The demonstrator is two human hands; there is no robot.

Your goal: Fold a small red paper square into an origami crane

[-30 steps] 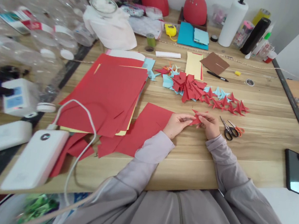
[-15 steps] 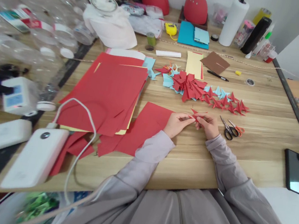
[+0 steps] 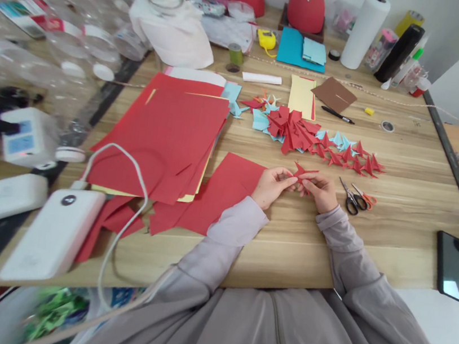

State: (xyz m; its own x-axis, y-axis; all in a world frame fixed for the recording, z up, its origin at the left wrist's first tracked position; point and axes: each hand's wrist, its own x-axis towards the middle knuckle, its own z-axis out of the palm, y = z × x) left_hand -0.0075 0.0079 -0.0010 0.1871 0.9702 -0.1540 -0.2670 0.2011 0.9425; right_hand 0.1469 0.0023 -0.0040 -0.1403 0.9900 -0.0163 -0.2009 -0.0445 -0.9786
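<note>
Between my two hands is a small red origami crane (image 3: pixel 303 172), its pointed tips sticking up and out to the right. My left hand (image 3: pixel 271 186) pinches its left side, and my right hand (image 3: pixel 321 192) grips the right side between thumb and fingers. The fingertips hide part of the folded paper. Just beyond lies a pile of red folded pieces (image 3: pixel 291 128), with finished red cranes (image 3: pixel 359 159) and light blue ones (image 3: pixel 340 140) running off to the right. Red paper sheets (image 3: pixel 231 189) lie beside my left hand. Black-handled scissors (image 3: pixel 352 203) and orange-handled scissors (image 3: pixel 369 199) rest right of my right hand.
A stack of red sheets (image 3: pixel 174 141) fills the left of the table, with a white power bank (image 3: pixel 54 233) and its looping cable in front. Plastic bottles (image 3: pixel 61 29) crowd the far left. A phone (image 3: pixel 451 264) lies at the right edge; a black pen (image 3: pixel 337 115) lies behind the cranes.
The red crane has opened out, and more of its points now show above my fingers. Both hands stay nearly in place; the whole view has shifted slightly.
</note>
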